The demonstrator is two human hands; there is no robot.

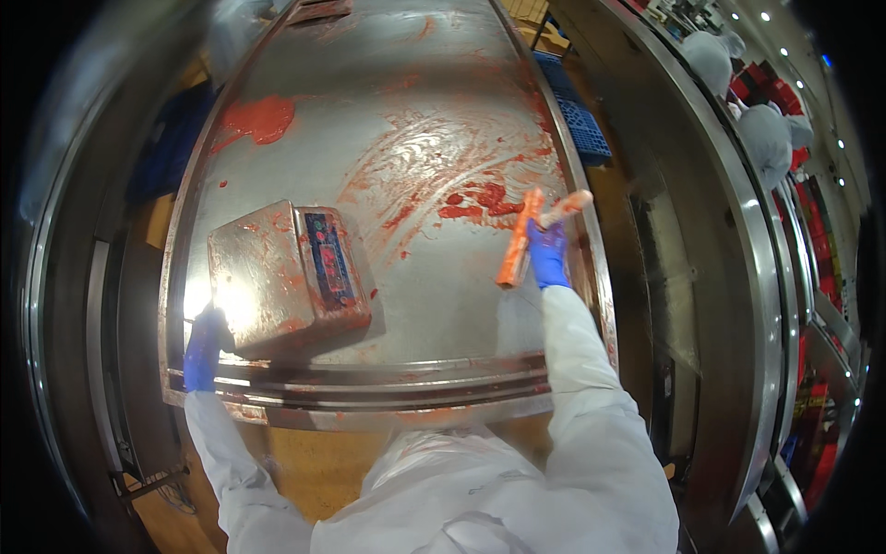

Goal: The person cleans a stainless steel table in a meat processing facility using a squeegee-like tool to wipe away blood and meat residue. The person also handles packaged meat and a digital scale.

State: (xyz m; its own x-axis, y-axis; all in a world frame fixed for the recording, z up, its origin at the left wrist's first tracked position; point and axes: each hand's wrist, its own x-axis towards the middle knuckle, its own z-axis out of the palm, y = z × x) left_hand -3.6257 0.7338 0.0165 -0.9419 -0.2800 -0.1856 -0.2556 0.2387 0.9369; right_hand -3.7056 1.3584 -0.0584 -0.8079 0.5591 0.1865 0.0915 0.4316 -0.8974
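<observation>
My right hand (548, 254), in a blue glove, is closed around a hand squeegee (519, 242) with an orange-red blade. The squeegee is over the right part of the steel table (434, 323), beside smeared red residue (484, 198). At the table's near left lies a boxy metal scale (263, 277), its dark display panel facing right and red smears on its casing. My left hand (205, 349), also in a blue glove, grips the scale at its near-left edge; shade and glare partly hide those fingers.
Raised rims (598, 268) border the table. A red puddle (263, 120) spreads at the far left, and a flat metal piece (319, 11) lies at the far end. Blue crates (581, 129) stand off the right side. People in white (764, 138) are farther right, beyond metal equipment.
</observation>
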